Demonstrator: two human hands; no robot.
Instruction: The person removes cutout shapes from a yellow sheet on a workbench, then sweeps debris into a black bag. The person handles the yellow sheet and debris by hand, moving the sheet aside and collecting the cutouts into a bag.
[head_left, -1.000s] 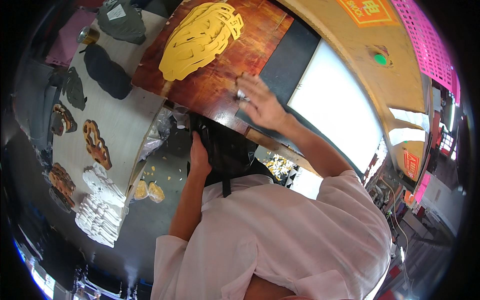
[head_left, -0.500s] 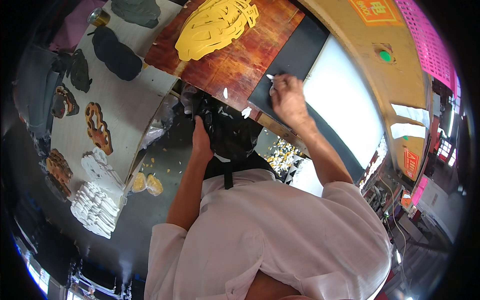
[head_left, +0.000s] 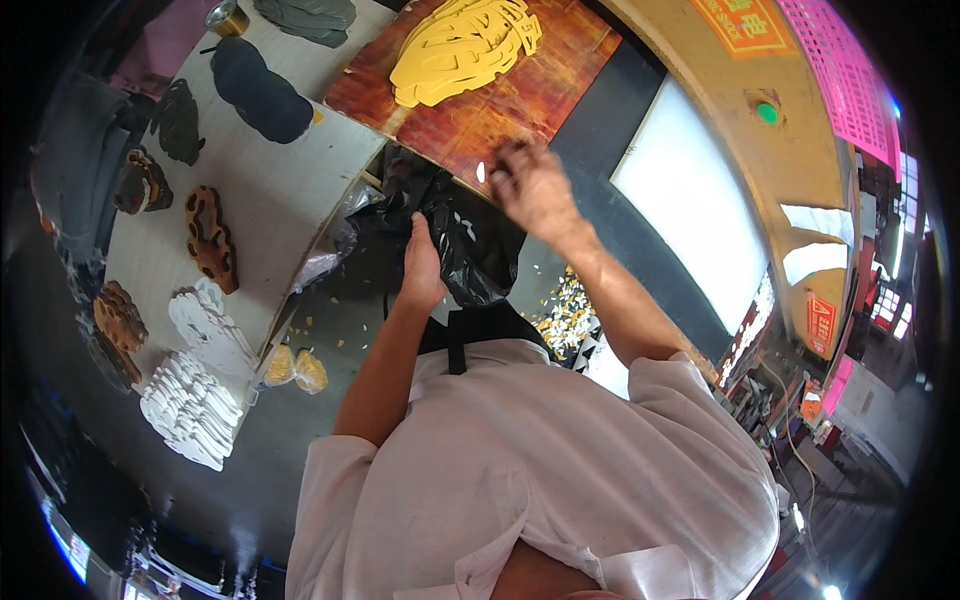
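My left hand (head_left: 424, 262) grips the rim of a black plastic bag (head_left: 482, 265), which hangs just below the near edge of a reddish-brown board (head_left: 440, 137). Its thumb points up, and most of its fingers are hidden behind the bag. Over the board's near right corner, my right hand (head_left: 540, 195) is smeared by motion, its fingers bent toward the edge above the bag. Beside those fingertips lies a small white scrap (head_left: 480, 172). Whether the right hand holds anything does not show. Farther back on the board is a pile of yellow cut-out sheets (head_left: 465, 50).
On the left, a pale table (head_left: 270, 200) carries white cut pieces (head_left: 190, 410), brown soles (head_left: 210, 240), dark sole-shaped pieces (head_left: 260, 90) and a tin (head_left: 227, 18). A bright white panel (head_left: 695, 205) lies to the right. White and yellow scraps (head_left: 568, 315) litter the floor.
My right hand has swept left and nearer, from the black strip to the board's edge. The white pieces under it and one at the edge no longer show. The left hand still grips the bag.
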